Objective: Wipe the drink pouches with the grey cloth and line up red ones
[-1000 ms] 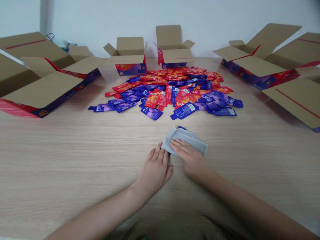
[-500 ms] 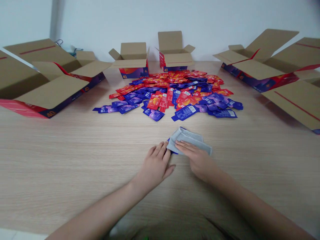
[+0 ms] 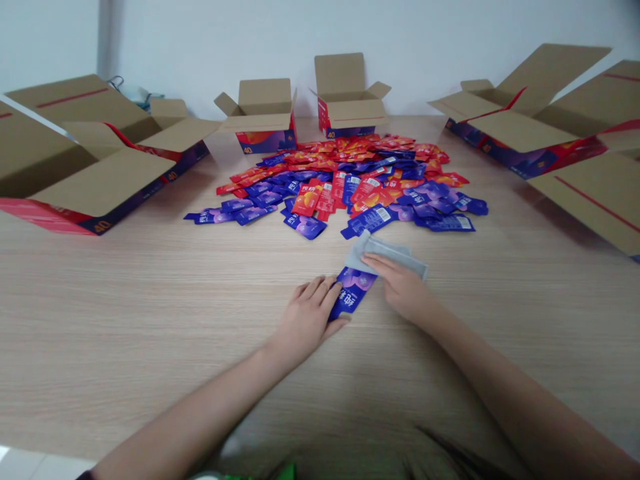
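On the table in front of me lies a blue-purple packet (image 3: pixel 354 291) with white lettering and a fruit picture. My left hand (image 3: pixel 311 308) holds it down at its left edge, fingertips on top and thumb by the near end. A folded grey-blue cloth (image 3: pixel 383 251) covers the far end of the packet. My right hand (image 3: pixel 403 285) holds this cloth, its fingers stretched together and pressed onto it from above. The right thumb is hidden beneath the hand.
A heap of red and blue packets (image 3: pixel 325 193) spreads just beyond the cloth. Open cardboard boxes stand around it: one at the left (image 3: pixel 100 187), one at the back left (image 3: pixel 267 120), one at the back middle (image 3: pixel 350 100) and several at the right (image 3: pixel 530 133).
My right hand has slid the cloth away from me and slightly right, uncovering the near part of the blue packet. My left hand has stayed nearly in place.
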Action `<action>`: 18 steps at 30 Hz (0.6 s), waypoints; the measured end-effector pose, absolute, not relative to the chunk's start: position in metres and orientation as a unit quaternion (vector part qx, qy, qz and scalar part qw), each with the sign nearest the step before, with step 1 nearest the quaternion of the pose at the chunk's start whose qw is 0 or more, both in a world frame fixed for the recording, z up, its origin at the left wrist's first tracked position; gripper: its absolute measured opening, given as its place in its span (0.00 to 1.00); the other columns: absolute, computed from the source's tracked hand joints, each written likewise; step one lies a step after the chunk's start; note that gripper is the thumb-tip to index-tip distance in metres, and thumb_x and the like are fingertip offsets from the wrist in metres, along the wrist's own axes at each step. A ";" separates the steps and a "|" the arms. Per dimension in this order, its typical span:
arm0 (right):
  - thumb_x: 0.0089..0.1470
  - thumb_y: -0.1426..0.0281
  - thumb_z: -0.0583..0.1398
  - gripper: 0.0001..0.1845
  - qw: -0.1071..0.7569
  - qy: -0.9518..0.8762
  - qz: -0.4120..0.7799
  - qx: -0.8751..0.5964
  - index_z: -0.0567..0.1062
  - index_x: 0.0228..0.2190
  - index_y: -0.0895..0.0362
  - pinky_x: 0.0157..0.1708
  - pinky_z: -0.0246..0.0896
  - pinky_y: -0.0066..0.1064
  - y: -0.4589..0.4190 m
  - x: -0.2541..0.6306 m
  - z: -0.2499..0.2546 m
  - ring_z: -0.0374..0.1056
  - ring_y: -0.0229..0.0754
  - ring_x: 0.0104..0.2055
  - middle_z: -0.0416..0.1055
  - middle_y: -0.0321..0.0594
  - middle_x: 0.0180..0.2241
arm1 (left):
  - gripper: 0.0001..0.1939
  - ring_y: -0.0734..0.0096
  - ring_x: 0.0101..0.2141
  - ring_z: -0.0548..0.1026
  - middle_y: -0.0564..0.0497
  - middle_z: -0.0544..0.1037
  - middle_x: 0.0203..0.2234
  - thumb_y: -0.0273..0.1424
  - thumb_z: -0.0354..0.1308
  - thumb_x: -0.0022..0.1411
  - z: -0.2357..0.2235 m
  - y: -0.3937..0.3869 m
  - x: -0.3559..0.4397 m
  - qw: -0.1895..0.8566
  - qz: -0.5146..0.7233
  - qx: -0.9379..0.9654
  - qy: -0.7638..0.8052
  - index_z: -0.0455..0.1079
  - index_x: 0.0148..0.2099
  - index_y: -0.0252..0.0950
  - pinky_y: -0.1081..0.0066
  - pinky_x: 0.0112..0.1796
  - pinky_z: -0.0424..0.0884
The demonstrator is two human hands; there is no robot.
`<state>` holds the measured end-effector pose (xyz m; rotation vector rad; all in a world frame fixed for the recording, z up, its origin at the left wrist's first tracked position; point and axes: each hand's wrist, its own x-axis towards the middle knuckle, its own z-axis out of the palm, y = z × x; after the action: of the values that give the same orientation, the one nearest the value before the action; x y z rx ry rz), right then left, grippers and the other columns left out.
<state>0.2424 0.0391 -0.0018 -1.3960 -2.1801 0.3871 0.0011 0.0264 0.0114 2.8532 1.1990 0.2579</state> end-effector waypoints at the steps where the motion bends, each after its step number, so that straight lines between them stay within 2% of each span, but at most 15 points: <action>1: 0.47 0.84 0.46 0.35 0.252 -0.807 0.149 -0.513 0.67 0.57 0.61 0.63 0.52 0.44 0.034 0.245 0.001 0.58 0.43 0.62 0.64 0.46 0.59 | 0.31 0.55 0.58 0.63 0.42 0.65 0.59 0.47 0.54 0.64 0.012 0.026 0.001 0.017 0.081 0.920 0.384 0.59 0.62 0.32 0.58 0.55 0.62; 4: 0.49 0.83 0.47 0.33 0.239 -0.804 0.156 -0.522 0.69 0.56 0.59 0.61 0.57 0.43 0.020 0.254 0.007 0.62 0.43 0.60 0.68 0.44 0.57 | 0.30 0.54 0.57 0.65 0.42 0.68 0.58 0.45 0.55 0.65 0.011 0.027 -0.001 -0.004 0.074 0.932 0.356 0.60 0.61 0.31 0.60 0.53 0.64; 6: 0.50 0.82 0.47 0.32 0.237 -0.797 0.153 -0.534 0.70 0.55 0.59 0.59 0.59 0.43 0.016 0.259 0.009 0.63 0.44 0.59 0.69 0.43 0.56 | 0.22 0.56 0.54 0.68 0.43 0.72 0.54 0.40 0.52 0.68 0.012 0.030 -0.005 -0.021 0.081 0.943 0.322 0.64 0.58 0.32 0.61 0.51 0.65; 8: 0.51 0.81 0.48 0.31 0.240 -0.789 0.152 -0.545 0.70 0.55 0.57 0.58 0.60 0.43 0.015 0.263 0.009 0.64 0.44 0.58 0.69 0.42 0.55 | 0.14 0.62 0.47 0.73 0.46 0.76 0.46 0.35 0.46 0.71 0.013 0.036 -0.009 -0.024 0.104 0.949 0.297 0.68 0.51 0.34 0.63 0.48 0.65; 12: 0.51 0.81 0.49 0.32 0.261 -0.765 0.163 -0.565 0.70 0.55 0.51 0.57 0.61 0.45 0.015 0.263 0.011 0.65 0.45 0.57 0.71 0.38 0.54 | 0.17 0.70 0.33 0.74 0.50 0.76 0.31 0.31 0.40 0.73 0.017 0.051 -0.017 0.037 0.160 0.925 0.343 0.69 0.39 0.35 0.67 0.42 0.67; 15: 0.54 0.78 0.49 0.30 0.289 -0.730 0.161 -0.598 0.69 0.56 0.51 0.55 0.64 0.44 0.012 0.261 0.015 0.67 0.47 0.56 0.71 0.38 0.54 | 0.17 0.70 0.31 0.73 0.51 0.74 0.27 0.31 0.40 0.73 0.015 0.059 -0.019 0.097 0.180 0.885 0.419 0.68 0.36 0.36 0.71 0.37 0.68; 18: 0.55 0.76 0.49 0.29 0.304 -0.709 0.141 -0.620 0.67 0.58 0.53 0.53 0.66 0.45 0.011 0.258 0.015 0.68 0.49 0.54 0.71 0.41 0.53 | 0.14 0.70 0.31 0.73 0.51 0.74 0.27 0.30 0.42 0.72 0.008 0.060 -0.013 0.105 0.172 0.865 0.458 0.67 0.35 0.36 0.71 0.35 0.68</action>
<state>0.2581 0.0107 0.0149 -1.6434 -1.8790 0.3746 -0.0131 0.0605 0.0080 2.5506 1.3510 0.5078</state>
